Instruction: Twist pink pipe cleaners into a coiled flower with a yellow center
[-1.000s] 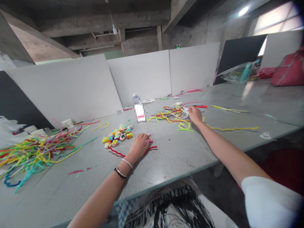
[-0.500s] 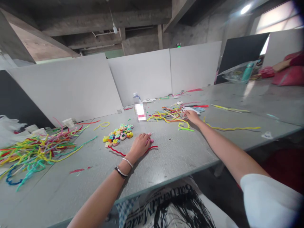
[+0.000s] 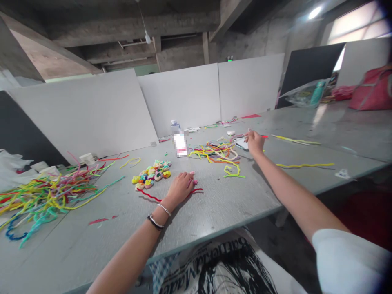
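The left hand (image 3: 180, 185) is laid palm down on the grey table (image 3: 232, 200), fingers loosely curled over a small pink piece (image 3: 192, 178) and resting on a red stem (image 3: 167, 197) that runs out from under the hand toward 8 o'clock and toward 3 o'clock. Whether the pink piece is actually gripped cannot be told.

At 11 o'clock of that hand, just beside it, a cluster of small coloured flowers (image 3: 152, 174) is seen lying flat on the table.

The right hand (image 3: 255, 141) is stretched far out toward 1 o'clock, raised a little above the table, with the fingers pinched together on a thin pale stem (image 3: 241, 136) at the far edge of a tangle (image 3: 219, 153). The tangle, made of yellow, orange and red stems, is spread at 9 o'clock of the right hand, and a green stem (image 3: 232, 173) is curled at its near side. A white card (image 3: 241, 143) lies just beside the right hand.

A bottle (image 3: 179, 141) with a blurred label is stood upright between the flowers and the tangle, farther back. A large heap of stems (image 3: 45, 194) is spread at 9 o'clock of the left hand, well apart. A long yellow stem (image 3: 303, 165) lies at 3 o'clock of the right arm.
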